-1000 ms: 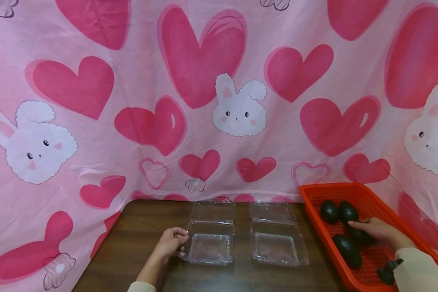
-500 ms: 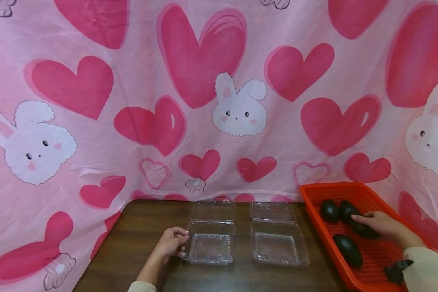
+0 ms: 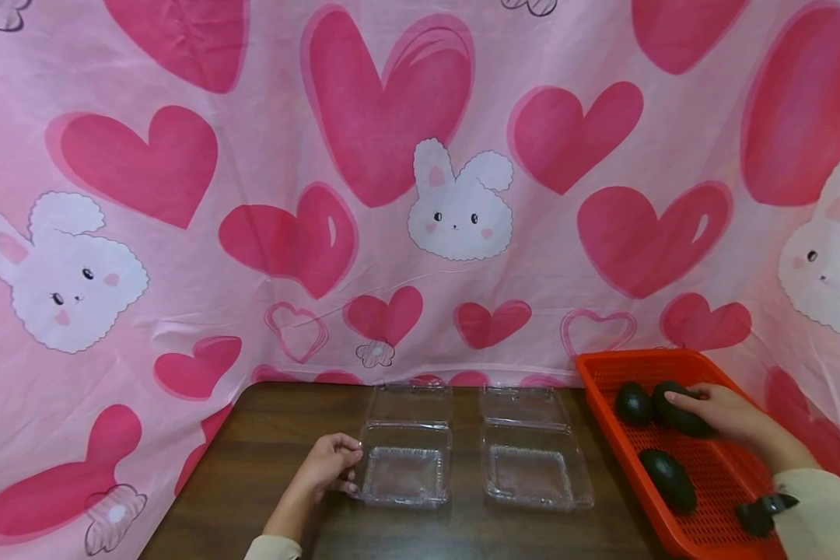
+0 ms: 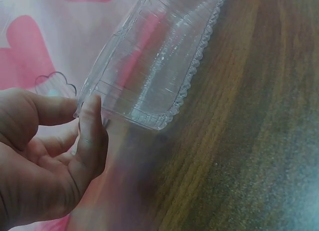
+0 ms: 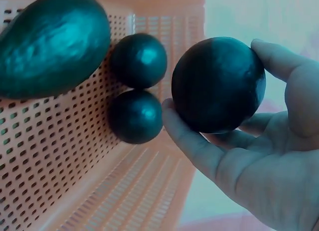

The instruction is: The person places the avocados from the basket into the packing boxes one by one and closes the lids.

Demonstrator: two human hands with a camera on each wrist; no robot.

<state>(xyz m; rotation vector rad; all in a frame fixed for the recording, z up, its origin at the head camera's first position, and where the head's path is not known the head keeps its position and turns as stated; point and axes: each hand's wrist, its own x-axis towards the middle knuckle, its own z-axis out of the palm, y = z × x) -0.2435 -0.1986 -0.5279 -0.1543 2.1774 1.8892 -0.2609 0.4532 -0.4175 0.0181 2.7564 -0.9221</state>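
My left hand [image 3: 327, 467] pinches the left edge of a clear plastic clamshell container [image 3: 404, 473], whose lid is folded back. In the left wrist view, thumb and finger meet at a corner of that container [image 4: 149, 76]. On the right, my right hand [image 3: 729, 416] grips a dark green avocado [image 3: 686, 414] over an orange basket [image 3: 644, 490]. The right wrist view has this avocado [image 5: 217, 86] between thumb and fingers, raised off the basket floor. Still in the basket lie a near avocado [image 3: 667, 481] and two at the back, one [image 3: 633, 403] plainly visible, the other mostly hidden.
A second clear clamshell container [image 3: 532, 470], lid back as well, stands between the first one and the basket. All of it rests on a brown wooden table [image 3: 266, 435]. Pink cloth [image 3: 364, 257] with hearts and rabbits hangs behind and at the sides.
My right hand has lifted the avocado from the basket floor and carried it up and slightly away from me. My left hand has stayed at the container's edge.
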